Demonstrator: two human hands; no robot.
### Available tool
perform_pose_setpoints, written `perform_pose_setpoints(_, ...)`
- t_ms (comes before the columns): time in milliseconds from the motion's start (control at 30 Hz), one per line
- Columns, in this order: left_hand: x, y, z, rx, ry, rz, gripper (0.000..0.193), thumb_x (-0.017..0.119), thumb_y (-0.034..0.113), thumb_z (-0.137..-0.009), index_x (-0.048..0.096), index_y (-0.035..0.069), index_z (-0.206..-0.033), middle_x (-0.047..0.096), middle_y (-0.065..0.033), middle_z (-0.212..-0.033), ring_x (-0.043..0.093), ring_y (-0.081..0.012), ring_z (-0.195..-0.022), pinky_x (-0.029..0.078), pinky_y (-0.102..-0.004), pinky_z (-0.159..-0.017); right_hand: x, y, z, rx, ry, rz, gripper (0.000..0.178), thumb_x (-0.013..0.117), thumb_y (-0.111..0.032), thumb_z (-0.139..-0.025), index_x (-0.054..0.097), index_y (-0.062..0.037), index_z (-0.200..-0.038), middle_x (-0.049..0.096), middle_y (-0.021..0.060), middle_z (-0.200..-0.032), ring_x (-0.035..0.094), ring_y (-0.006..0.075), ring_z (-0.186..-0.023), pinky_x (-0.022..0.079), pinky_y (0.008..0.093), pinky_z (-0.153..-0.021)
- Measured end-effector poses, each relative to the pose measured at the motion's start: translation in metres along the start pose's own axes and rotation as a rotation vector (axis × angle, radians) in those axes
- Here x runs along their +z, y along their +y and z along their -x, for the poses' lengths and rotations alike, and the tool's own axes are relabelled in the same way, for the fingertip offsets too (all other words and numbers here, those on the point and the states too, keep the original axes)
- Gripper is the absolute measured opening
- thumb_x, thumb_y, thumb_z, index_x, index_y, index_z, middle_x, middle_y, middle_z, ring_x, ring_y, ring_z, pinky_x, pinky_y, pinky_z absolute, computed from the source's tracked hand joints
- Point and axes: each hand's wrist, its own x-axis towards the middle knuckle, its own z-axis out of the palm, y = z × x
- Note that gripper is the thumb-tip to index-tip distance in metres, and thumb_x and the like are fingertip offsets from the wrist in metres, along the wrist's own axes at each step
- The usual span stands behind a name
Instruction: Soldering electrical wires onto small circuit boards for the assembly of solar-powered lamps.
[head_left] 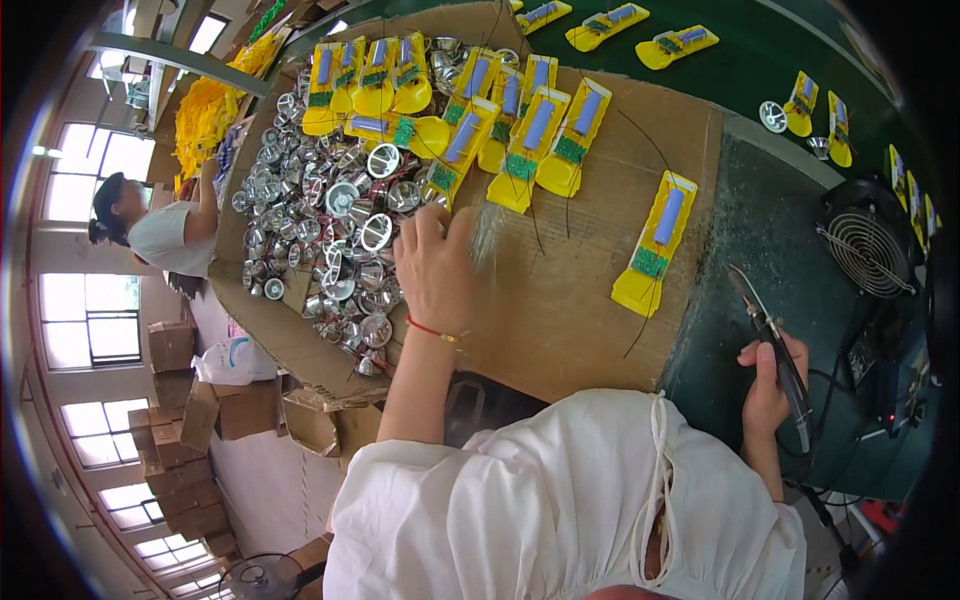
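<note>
My left hand [435, 265] reaches over the edge of a pile of silvery reflector cups [340, 200], close to the lower end of a yellow housing [462, 140]. Its fingers look spread and slightly blurred, and no object shows in them. In my right hand [768, 385] is a soldering iron [785, 370], dark-handled, its metal tip pointing up and left over the dark green bench. Between the hands, a single yellow housing [655, 245] with a purple cell, a green circuit board and thin dark wires lies on the cardboard sheet [600, 340].
Several similar yellow housings [520, 150] lie at the cardboard's far side. More housings [678, 46] sit along the green surface behind. A round fan [868, 250] stands at right. Another person [170, 235] works at far left, near a yellow heap [205, 120]. Cardboard boxes [185, 480] are stacked beyond.
</note>
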Motion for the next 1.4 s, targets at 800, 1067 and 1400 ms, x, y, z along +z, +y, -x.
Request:
perform_pose_setpoints(800, 0.018, 0.031, 0.055, 0.136, 0.178, 0.583, 0.052, 0.077, 0.017, -0.064, 0.055, 0.009, -0.110, 0.048, -0.0135, -0.118, 0.048, -0.0300, -0.100, 0.041, -0.0384, -0.079, 0.012, -0.016, 0.018, 0.007, -0.057, -0.017, 0.021, 0.060, -0.005, -0.083, 0.049, 0.0050, -0.099, 0.060, 0.0100, -0.075, 0.060, 0.0128, -0.064, 0.048, 0.0231, -0.060)
perform_pose_setpoints(1067, 0.026, 0.032, 0.017, -0.648, -0.496, 0.955, 0.021, 0.066, 0.018, -0.080, 0.066, -0.003, -0.081, 0.065, -0.0089, -0.068, 0.059, -0.0086, -0.058, 0.045, -0.0211, -0.053, 0.013, -0.032, -0.001, -0.316, -0.254, 0.376, 0.023, 0.068, -0.003, -0.074, 0.057, 0.0052, -0.092, 0.061, 0.0128, -0.072, 0.059, 0.0200, -0.059, 0.046, 0.0265, -0.054)
perform_pose_setpoints(1400, 0.018, 0.035, 0.001, -0.653, -0.237, 1.572, 0.012, 0.056, 0.007, -0.087, 0.059, -0.003, -0.092, 0.065, -0.0073, -0.079, 0.061, -0.0110, -0.074, 0.047, -0.0215, -0.068, 0.015, -0.026, 0.006, -0.197, -0.164, 0.164, 0.021, 0.067, -0.002, -0.076, 0.056, 0.0038, -0.093, 0.062, 0.0130, -0.076, 0.060, 0.0175, -0.066, 0.047, 0.0259, -0.059)
